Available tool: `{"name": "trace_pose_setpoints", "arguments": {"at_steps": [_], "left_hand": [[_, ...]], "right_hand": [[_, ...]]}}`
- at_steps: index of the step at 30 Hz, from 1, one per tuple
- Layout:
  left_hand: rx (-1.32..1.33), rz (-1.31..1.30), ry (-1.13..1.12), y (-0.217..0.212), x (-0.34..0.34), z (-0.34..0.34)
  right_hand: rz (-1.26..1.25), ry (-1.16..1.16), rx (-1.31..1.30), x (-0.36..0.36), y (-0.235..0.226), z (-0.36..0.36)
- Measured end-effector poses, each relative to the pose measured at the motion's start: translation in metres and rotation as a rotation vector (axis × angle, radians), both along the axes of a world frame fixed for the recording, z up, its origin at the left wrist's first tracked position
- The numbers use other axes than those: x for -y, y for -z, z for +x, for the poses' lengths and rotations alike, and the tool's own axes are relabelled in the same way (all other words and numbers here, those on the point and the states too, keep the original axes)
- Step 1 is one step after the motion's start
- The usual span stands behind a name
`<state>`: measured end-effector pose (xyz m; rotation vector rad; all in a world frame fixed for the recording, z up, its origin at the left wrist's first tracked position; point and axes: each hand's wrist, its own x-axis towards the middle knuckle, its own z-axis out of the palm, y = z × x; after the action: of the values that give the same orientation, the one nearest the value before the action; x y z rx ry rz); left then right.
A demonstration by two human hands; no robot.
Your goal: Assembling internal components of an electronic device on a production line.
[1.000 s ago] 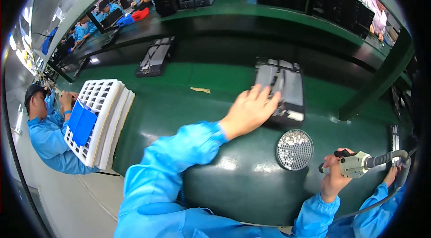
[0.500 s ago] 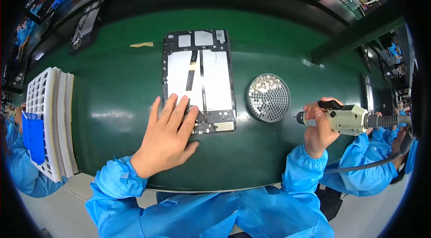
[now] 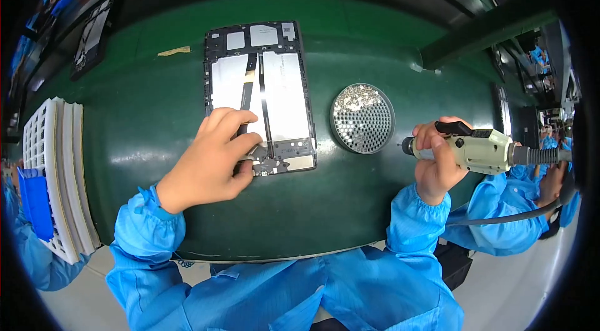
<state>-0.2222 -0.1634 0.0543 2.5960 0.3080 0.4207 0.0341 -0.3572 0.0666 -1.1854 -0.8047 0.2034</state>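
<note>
An opened tablet [image 3: 287, 90], black-framed with silver inner panels and a dark ribbon strip, lies flat on the green bench. Over its lower left corner bends my left hand [image 3: 209, 159], fingers curled and thumb drawn in near a small dark part there. What lies between those fingertips is hidden. My right hand [image 3: 437, 165] is wrapped round a pale green electric screwdriver [image 3: 484, 151], held level with its bit pointing left, off the tablet. Between the tablet and the screwdriver sits a round dish [image 3: 362, 118] with a perforated plate and many small silvery screws gathered at its far side.
Stacked white trays [image 3: 53, 175] with a blue piece [image 3: 36, 203] stand at the left edge. A yellowish strip [image 3: 174, 51] lies beyond the tablet. Another opened tablet [image 3: 94, 34] rests far left. A dark post [image 3: 487, 40] rises at right; a cable [image 3: 519, 215] trails from the screwdriver. Co-workers sit either side.
My left hand has gone from flat, spread fingers on the tablet to curled fingers at its lower left. The right hand still holds the screwdriver. The whole view has shifted slightly.
</note>
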Motion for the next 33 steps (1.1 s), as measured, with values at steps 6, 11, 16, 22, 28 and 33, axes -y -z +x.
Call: {"name": "trace_pose_setpoints", "arguments": {"at_steps": [6,11,16,22,28,33], "left_hand": [[0.004,-0.132,0.114,-0.001,-0.008,-0.001],[-0.017,-0.339,0.108,-0.008,0.002,0.007],[0.152,-0.384,0.175,-0.001,0.018,0.031],[0.187,-0.131,0.167,0.008,0.021,0.027],[0.249,0.007,0.218,0.018,0.032,0.031],[0.269,0.096,0.207,0.028,0.038,0.031]], "right_hand": [[-0.041,0.028,0.053,0.001,0.000,0.000],[-0.062,0.066,0.039,0.000,-0.001,-0.001],[-0.008,0.002,0.009,0.004,0.003,0.005],[-0.023,0.042,-0.004,0.003,0.001,0.003],[0.009,-0.009,0.019,0.002,0.004,0.005],[-0.031,0.045,0.008,0.001,0.000,0.003]]}}
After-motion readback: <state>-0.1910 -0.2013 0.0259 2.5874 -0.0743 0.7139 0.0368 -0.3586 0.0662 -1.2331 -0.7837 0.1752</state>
